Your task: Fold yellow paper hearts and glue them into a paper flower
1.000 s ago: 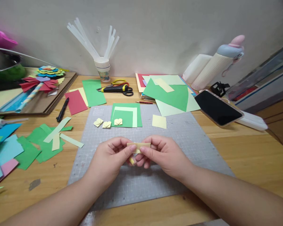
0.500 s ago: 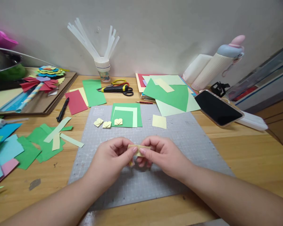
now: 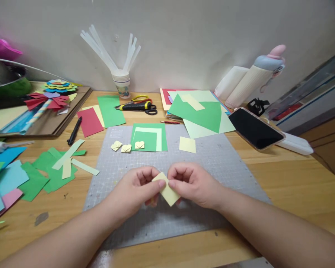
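Between my two hands, above the grey cutting mat (image 3: 123, 227), is a small pale yellow piece of paper (image 3: 171, 195), its face turned toward me and tilted cornerwise. My left hand (image 3: 142, 186) pinches its upper left edge with thumb and fingers. Its right side is gripped by my right hand (image 3: 192, 184), thumb on top. Farther back on the mat lie a folded paper heart (image 3: 116, 145), a second paper heart (image 3: 126, 148) and a third paper heart (image 3: 139, 145), the last on green paper (image 3: 163, 137). A flat yellow paper square (image 3: 187, 144) rests at their right.
Green paper scraps (image 3: 57, 169) spread left of the mat, near a black pen (image 3: 75, 131). At the back are a cutter (image 3: 134, 107), scissors (image 3: 150, 109), a paper cup (image 3: 123, 87) with white strips and a paper stack (image 3: 198, 111). A phone (image 3: 255, 128) lies right.
The yellow paper has turned from a narrow strip lying level to a broader face tilted cornerwise. Both hands still hold it, and the view has shifted slightly.
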Motion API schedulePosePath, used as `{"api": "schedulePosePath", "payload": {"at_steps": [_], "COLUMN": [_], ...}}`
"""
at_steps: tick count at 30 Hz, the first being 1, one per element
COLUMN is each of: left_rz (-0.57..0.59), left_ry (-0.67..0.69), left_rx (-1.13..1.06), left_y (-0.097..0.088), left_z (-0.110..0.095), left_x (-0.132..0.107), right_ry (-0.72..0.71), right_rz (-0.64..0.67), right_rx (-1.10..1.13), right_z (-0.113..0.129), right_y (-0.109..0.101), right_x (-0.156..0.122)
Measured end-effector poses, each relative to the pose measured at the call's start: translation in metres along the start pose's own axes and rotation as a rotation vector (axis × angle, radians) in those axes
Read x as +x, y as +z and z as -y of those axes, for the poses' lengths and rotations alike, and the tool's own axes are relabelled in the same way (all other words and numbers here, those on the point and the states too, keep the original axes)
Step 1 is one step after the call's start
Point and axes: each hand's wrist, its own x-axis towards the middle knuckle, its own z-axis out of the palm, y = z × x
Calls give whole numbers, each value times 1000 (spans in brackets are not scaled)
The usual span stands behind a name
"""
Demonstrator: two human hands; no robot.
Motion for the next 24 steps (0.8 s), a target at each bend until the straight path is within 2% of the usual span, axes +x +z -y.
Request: {"api": "schedulePosePath", "payload": {"at_steps": [2, 4, 8, 13, 24], "left_rz": [-1, 12, -35, -113, -64], "left_ry": [57, 87, 93, 71, 158], "left_rx": [-49, -66, -71, -77, -86], "left_y": [0, 1, 1, 0, 0], "left_z": [0, 1, 6, 4, 4], "left_x": [1, 2, 4, 4, 2], "right_ry": [-59, -89, -70, -56, -43], "right_rz": [-123, -177, -176, -199, -190], "right_rx": [23, -4, -45, 9, 24], "right_z": [-1, -2, -3, -4, -1], "right_y": [5, 9, 10, 8, 6], "right_x": [0, -1, -2, 0, -1]}}
